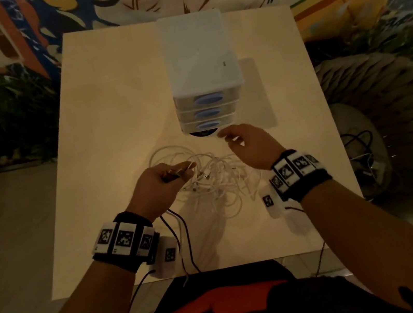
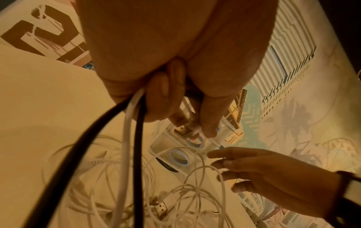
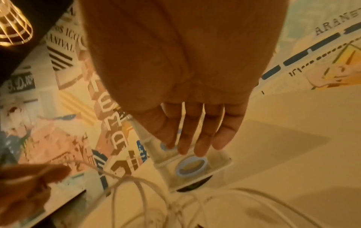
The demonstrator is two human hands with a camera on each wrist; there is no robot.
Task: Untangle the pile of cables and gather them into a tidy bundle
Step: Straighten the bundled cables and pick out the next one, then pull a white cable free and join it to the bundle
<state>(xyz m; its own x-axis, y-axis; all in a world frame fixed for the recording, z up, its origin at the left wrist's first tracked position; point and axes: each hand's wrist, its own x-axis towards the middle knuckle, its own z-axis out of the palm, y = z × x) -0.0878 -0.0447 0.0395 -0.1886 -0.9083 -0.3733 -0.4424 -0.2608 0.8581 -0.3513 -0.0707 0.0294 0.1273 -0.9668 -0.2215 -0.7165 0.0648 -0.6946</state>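
White cables lie in a loose tangle on the pale counter, near its front edge, between the two hands. Loops spread toward the drawer unit and back toward the person.

Left hand: fingers curled, gripping several cable ends. Left wrist view shows a white cable and two black cables running out of the fist, with a plug end pinched at the fingertips. This hand sits at the left edge of the tangle, raised just above it. The black cables trail back off the front of the counter.

Right hand: fingers straight and slightly spread, holding nothing. It hovers over the right far side of the tangle, fingertips close to the bottom drawer. Left wrist view shows a white loop passing just in front of these fingers; cannot tell whether it touches them.

USB plug lies in the pile below the left hand.

Drawer unit: white plastic, three drawers with blue oval handles, standing at the far middle of the counter, just beyond the tangle. A dark round thing shows under its front edge; cannot tell what it is.

Both wrists wear black bands with white marker tags.
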